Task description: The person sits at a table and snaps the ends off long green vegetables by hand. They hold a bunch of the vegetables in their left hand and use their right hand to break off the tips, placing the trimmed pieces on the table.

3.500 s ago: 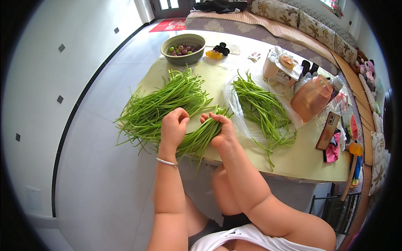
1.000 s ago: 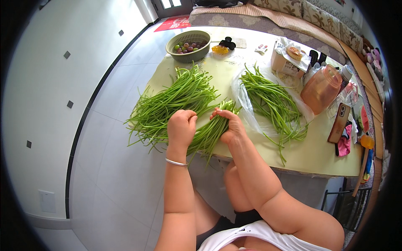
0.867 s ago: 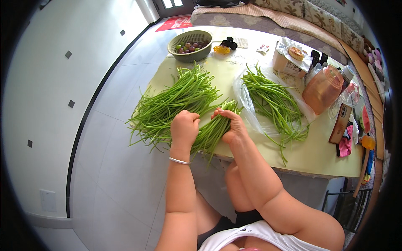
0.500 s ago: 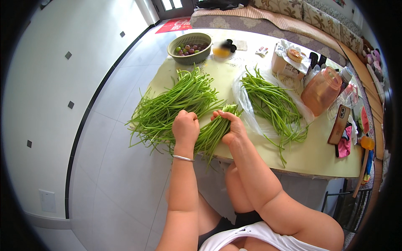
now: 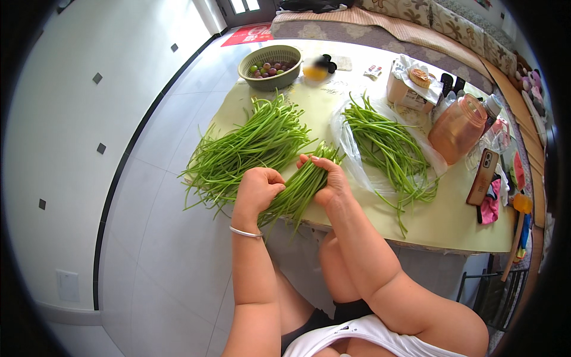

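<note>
Our right grip [image 5: 331, 181] is closed around a bunch of long green vegetable stems [image 5: 302, 189], the thumb on top and the fingers curled about it. The bunch slants from this grip down toward us and to the left, its far ends poking out just beyond the thumb and its near ends trailing over the close edge of the pale yellow desk [image 5: 452, 229]. Our left grip [image 5: 257, 187] is just left of the bunch, thumb and fingertips drawn together; we cannot tell whether a stem is caught between them. A silver bangle [image 5: 245, 232] circles the wrist below it.

Just beyond the left grip, a large loose pile of the same stems [image 5: 253, 140] spreads leftward. To the right of the right grip, and farther out, a smaller heap of stems [image 5: 389, 138] lies on an open clear plastic bag [image 5: 346, 138].

Well beyond both grips, we see a grey-green basket [image 5: 278, 82] of red and green grapes [image 5: 270, 69]. Far to the right of the right grip are a box [image 5: 405, 95] with a round pastry [image 5: 420, 76] on top, a translucent pink jug [image 5: 455, 132] and, closer to us, a brown phone [image 5: 482, 177].
</note>
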Demonstrator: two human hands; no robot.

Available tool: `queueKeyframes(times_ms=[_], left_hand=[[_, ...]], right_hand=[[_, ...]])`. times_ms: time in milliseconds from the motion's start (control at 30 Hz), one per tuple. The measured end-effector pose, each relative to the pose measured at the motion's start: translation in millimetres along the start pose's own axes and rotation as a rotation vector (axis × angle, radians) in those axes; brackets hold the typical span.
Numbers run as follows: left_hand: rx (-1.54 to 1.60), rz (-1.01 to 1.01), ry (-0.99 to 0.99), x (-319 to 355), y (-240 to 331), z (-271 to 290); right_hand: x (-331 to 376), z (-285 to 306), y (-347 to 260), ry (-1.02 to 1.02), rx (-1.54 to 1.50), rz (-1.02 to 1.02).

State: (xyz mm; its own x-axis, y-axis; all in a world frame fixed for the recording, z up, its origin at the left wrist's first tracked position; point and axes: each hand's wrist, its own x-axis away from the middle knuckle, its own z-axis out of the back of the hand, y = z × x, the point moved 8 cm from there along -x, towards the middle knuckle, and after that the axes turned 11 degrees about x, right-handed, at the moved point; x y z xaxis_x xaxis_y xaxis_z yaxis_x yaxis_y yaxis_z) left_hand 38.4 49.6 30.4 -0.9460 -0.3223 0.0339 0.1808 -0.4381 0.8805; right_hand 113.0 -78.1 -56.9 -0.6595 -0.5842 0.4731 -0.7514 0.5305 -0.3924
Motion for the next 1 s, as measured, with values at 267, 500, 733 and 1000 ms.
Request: queueKeyframes(times_ms=[267,500,733,1000], left_hand=[[-0.296,-0.191,0.278,-10.4,-1.3,0.2],[-0.417,-0.129,0.338,-17.9,-15.9,-8.8],[-0.462,-0.093,0.332,-20.3,-15.3,-9.4],[-0.027,-0.233,0.31,-6.1,19.2,3.8]], right_hand=[[-6.2,5.1,-0.8,-0.013,0.058,0.041],[-3.8,4.9,-1.7,0.003,0.07,0.038],[-6.3,9.8,1.0,0.05,0.053,0.013],[0.4,3.9,-1.2,0.042,0.091,0.017]])
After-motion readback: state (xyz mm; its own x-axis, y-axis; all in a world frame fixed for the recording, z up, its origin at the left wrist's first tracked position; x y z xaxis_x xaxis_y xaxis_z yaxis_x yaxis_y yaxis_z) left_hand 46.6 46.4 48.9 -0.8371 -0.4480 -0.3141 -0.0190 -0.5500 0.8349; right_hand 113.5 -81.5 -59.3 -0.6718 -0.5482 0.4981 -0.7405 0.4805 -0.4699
